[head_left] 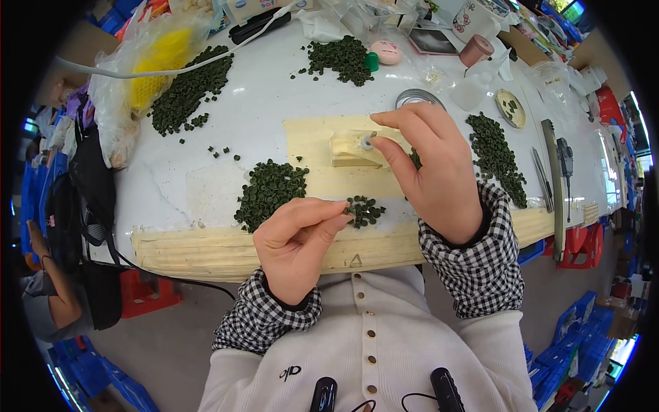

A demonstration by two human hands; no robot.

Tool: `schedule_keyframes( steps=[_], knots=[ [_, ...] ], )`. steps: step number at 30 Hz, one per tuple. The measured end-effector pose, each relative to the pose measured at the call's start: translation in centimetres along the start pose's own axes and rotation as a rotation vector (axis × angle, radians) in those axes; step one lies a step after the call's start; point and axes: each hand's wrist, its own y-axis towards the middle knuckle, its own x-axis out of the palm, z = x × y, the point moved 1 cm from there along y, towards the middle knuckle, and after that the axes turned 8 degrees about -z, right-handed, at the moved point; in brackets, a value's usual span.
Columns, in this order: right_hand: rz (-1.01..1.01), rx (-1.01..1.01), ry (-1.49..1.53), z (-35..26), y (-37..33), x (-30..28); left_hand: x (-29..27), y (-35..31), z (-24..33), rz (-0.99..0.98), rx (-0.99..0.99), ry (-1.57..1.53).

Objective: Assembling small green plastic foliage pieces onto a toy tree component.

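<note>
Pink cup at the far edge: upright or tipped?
Tipped. The pink cup lies on its side on the white table, its round end facing the camera.

On the surface, a pile of pellets lies left of a small block; a smaller heap sits nearer, other piles farther back and at right.

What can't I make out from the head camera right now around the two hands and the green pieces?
- Left hand: its curled fingers hide whether a green piece is pinched.
- Small pile of green pieces: partly covered by those fingers.
- Right hand: the small pale part at its fingertips is too small to identify.
- Pale block beneath: right end hidden by the right hand.
- Table: far edge bent and cluttered near the rim.
</note>
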Motion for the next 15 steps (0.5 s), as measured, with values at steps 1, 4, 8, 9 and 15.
schedule_keyframes(
  steps=[1, 4, 8, 9, 15],
  knots=[
    [0.017, 0.011, -0.007, -0.4, -0.1, -0.3, -0.1, 0.0, -0.1, 0.0, -0.004, -0.004],
    [-0.037, 0.012, 0.177, -1.7, -1.2, -1.6, -0.2, -0.1, -0.1, 0.014, -0.012, -0.028],
    [-0.206, 0.097, 0.493, -3.6, -3.7, -1.9, -0.1, -0.1, 0.2, 0.007, -0.034, -0.034],
    [-0.252, 0.101, 0.5, -3.7, -4.2, -1.8, -0.1, -0.1, 0.1, 0.011, -0.028, -0.034],
    [-0.239, 0.129, 0.598, -4.1, -5.4, -0.7, -0.1, 0.1, 0.1, -0.012, 0.002, 0.008]
  ],
)
